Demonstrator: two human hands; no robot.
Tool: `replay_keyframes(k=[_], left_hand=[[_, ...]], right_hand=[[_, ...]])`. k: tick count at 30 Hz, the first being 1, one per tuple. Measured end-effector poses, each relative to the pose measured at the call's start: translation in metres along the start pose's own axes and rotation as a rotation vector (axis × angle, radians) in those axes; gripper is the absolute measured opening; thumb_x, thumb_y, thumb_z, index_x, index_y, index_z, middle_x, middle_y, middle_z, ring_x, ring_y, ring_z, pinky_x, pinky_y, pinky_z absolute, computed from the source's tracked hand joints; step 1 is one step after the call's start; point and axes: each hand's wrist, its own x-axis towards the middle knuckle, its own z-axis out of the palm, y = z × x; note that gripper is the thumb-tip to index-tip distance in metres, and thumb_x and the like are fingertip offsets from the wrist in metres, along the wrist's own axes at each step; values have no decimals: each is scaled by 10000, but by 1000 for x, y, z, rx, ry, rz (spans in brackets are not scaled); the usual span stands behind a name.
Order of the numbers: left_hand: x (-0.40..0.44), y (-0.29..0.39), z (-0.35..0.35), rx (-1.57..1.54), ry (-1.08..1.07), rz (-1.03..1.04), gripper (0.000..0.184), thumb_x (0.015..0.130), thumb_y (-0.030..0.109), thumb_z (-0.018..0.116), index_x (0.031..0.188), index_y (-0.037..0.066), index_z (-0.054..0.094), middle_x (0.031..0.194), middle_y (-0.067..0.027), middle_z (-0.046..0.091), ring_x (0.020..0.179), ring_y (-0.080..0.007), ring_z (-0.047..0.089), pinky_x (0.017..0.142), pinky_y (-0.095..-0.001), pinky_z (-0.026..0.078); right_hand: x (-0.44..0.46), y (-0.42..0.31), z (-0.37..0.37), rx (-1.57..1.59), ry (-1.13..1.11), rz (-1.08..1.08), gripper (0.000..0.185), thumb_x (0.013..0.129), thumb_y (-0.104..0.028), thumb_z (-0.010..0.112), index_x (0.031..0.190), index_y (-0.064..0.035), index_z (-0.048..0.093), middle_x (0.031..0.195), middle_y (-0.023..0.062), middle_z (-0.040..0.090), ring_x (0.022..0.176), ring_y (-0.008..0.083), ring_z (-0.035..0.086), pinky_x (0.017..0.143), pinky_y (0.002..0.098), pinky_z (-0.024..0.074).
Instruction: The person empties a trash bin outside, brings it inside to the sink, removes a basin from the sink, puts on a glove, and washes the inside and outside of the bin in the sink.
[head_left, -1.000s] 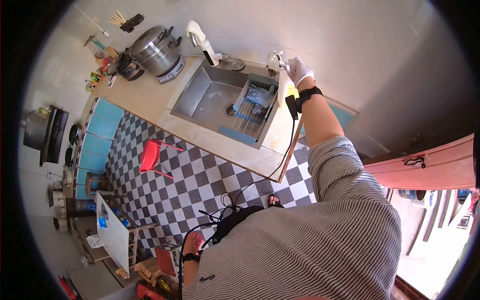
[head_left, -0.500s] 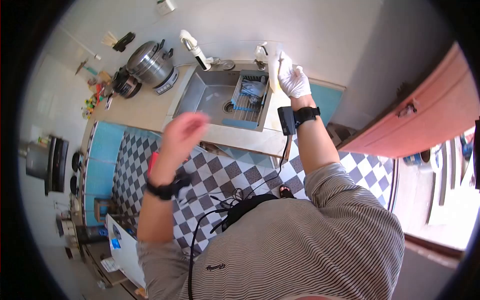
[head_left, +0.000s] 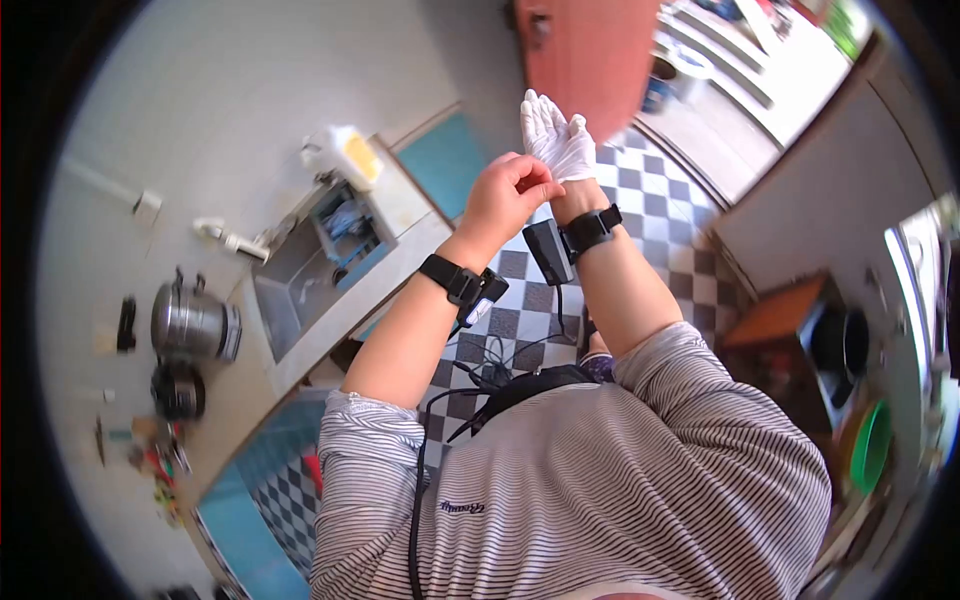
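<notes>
My right hand (head_left: 556, 142) wears a thin white glove (head_left: 572, 158). Its fingers stretch upward and the palm side shows; it holds nothing. The bare fingers of my left hand (head_left: 506, 200) are closed in a pinch on the glove's cuff, at the inner side of the right wrist. Both wrists carry black straps with small box-like devices: the left device (head_left: 486, 298) and the right device (head_left: 548, 252). A cable hangs from the right one.
To the left runs a counter with a sink (head_left: 285, 300), a blue rack (head_left: 345, 222), a jug with a yellow label (head_left: 356, 158) and a steel cooker (head_left: 190, 322). A red door (head_left: 590, 60) stands open ahead. Cables (head_left: 490, 365) hang before my waist.
My view has turned right toward the doorway. My left hand, blurred and apart before, has come over to the right wrist and taken hold of the glove's cuff.
</notes>
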Motion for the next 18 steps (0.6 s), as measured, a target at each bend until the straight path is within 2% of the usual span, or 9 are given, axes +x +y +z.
replay_keyframes(k=[5,6,7,10,13,14,15,16,18], left_hand=[[11,60,96,-65,-174,169,179,817,144,657,759,14,549,677,-12,544,616,-81,509,584,-233,436],[12,74,118,-136,-228,200,184,818,147,648,740,20,541,638,-2,521,599,-73,490,563,-227,420],[14,87,140,-161,-275,227,184,818,147,648,740,20,541,638,-2,521,599,-73,490,563,-227,420],[22,118,214,-89,-598,247,148,797,135,645,730,51,542,624,30,509,570,-45,452,517,-216,388],[23,151,307,-203,-912,78,115,785,122,600,707,70,533,641,58,492,589,-32,428,526,-202,363],[19,181,335,-220,-1001,6,103,772,118,577,695,70,529,650,60,488,608,-33,429,543,-204,363],[14,203,368,-227,-1046,25,103,772,118,577,695,70,529,650,60,488,608,-33,429,543,-204,363],[8,226,403,-184,-1134,59,102,769,127,578,702,59,541,653,57,492,614,-36,434,547,-206,365],[-10,277,456,-217,-1279,137,120,767,141,587,741,24,583,667,49,512,628,-46,450,556,-212,369]], right_hand=[[-65,-121,27,-43,47,-391,636,948,-462,324,1342,35,275,1412,139,308,1293,281,341,1042,391,357],[-82,-147,33,-137,81,-462,658,928,-483,377,1339,22,281,1417,118,302,1302,264,330,1072,380,313],[-95,-175,31,-105,74,-538,688,889,-434,504,1349,15,259,1387,147,333,1272,302,368,1023,420,379],[-155,-251,42,-103,67,-693,699,832,-367,625,1331,-16,284,1376,129,315,1228,289,416,1042,394,350],[-223,-333,61,-207,23,-879,602,861,-309,601,1321,-25,335,1321,115,394,1235,274,405,1049,362,330],[-253,-360,70,-229,45,-930,530,899,-272,550,1330,-41,343,1328,104,411,1238,250,409,1043,353,334],[-279,-394,64,-224,49,-979,530,899,-272,550,1330,-41,343,1328,104,411,1238,250,409,1043,353,334],[-308,-426,64,-256,-33,-1090,419,898,-248,553,1239,-36,432,1244,105,484,1184,248,461,1030,355,348],[-374,-480,76,-306,74,-1173,271,897,-214,552,1089,-24,565,1051,74,612,1069,227,557,992,345,385]])
